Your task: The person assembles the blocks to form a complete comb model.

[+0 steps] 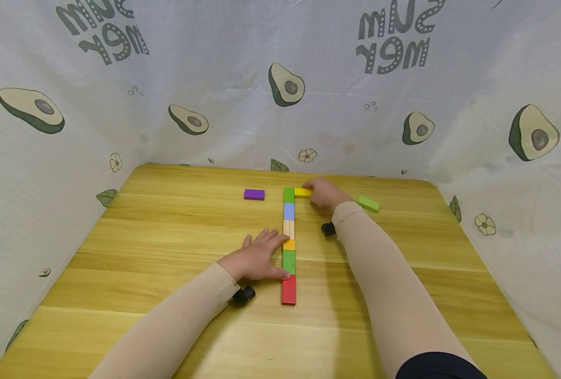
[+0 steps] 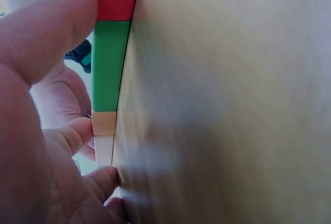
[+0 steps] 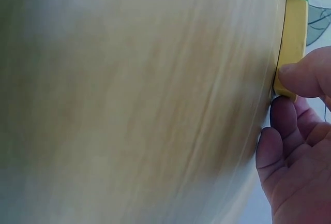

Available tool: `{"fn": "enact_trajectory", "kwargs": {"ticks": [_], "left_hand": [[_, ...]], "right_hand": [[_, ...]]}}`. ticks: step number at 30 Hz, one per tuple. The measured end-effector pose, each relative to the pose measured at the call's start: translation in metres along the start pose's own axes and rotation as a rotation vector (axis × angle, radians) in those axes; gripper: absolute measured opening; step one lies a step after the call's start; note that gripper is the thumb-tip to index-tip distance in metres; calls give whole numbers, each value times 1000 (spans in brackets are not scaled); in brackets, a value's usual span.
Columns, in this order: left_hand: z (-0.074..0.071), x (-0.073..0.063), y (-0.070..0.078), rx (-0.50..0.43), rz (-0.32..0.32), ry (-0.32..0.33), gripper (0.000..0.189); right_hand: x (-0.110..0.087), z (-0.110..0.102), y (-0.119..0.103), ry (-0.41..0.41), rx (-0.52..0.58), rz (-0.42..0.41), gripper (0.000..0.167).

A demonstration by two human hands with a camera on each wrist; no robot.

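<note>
Blocks lie end to end in a straight row on the table: red [image 1: 288, 292], green [image 1: 289, 261], orange [image 1: 289, 245], plain wood [image 1: 288, 229], blue [image 1: 288, 211] and, at the far end, another green block [image 1: 288, 195]. A yellow block [image 1: 302, 193] extends rightward from that far green one, touching it. My right hand [image 1: 326, 193] pinches the yellow block near its right end; the thumb [image 3: 300, 76] shows on its side. With fingers spread, my left hand [image 1: 257, 259] steadies the row from the left. Its thumb touches the red block near the green joint, its index finger the orange block.
A purple block [image 1: 254, 195] lies left of the row's far end. Beyond my right hand is a light green block [image 1: 368, 204], set at an angle. A white curtain [image 1: 233, 73] with avocado prints hangs behind the wooden table [image 1: 176, 226] and along its sides.
</note>
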State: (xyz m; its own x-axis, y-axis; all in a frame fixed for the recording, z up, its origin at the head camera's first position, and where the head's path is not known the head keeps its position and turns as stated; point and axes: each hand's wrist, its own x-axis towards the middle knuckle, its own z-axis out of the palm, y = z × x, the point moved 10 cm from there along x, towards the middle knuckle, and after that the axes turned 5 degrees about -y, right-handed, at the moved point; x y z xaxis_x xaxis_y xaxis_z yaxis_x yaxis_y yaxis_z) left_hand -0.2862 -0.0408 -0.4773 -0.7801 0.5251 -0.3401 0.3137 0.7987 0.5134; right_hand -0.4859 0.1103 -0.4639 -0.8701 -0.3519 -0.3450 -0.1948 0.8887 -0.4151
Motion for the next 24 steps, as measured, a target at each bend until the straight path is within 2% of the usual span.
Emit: {"fn": "enact_trajectory", "kwargs": {"ticks": [6,11,17,24], "left_hand": [[1,1,3,-12,11,-3,96],[1,1,4,-15,18,-6,96],[2,1,3,-14,14,-6,97],[-1,-2,3,-18,9,-10,96]], "right_hand": [[-6,-2,3,-6,25,-2,63],[-15,-9,11,-10,97,14,65],[-35,-32,30,29,163,9,57],[-72,-56,63,48,122,-14,60]]}}
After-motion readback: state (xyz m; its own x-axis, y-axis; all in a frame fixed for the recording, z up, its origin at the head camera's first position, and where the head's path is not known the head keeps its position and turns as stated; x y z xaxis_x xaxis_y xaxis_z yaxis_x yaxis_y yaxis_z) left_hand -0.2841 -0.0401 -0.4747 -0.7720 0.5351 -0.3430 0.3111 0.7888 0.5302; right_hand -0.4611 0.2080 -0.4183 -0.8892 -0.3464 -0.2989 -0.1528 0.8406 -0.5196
